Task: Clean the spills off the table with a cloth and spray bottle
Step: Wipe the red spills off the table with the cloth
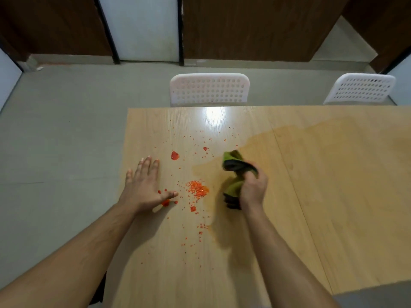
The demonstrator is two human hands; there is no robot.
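A light wooden table (333, 196) carries red-orange spills (198, 189): blobs, a patch of crumbs and many scattered specks across its left half. A wet, darker streak (289, 138) runs from the table's middle toward the far right. My right hand (253, 187) grips a bunched green and black cloth (235, 165) just right of the crumb patch; whether the cloth touches the table I cannot tell. My left hand (144, 185) lies flat with spread fingers near the table's left edge, its thumb over a red blob (165, 202). No spray bottle is in view.
Two white perforated chairs stand behind the far edge, one (209, 88) at the middle and one (360, 88) at the right. Grey floor (62, 141) lies left of the table. Brown panels and a white door (142, 27) line the back wall.
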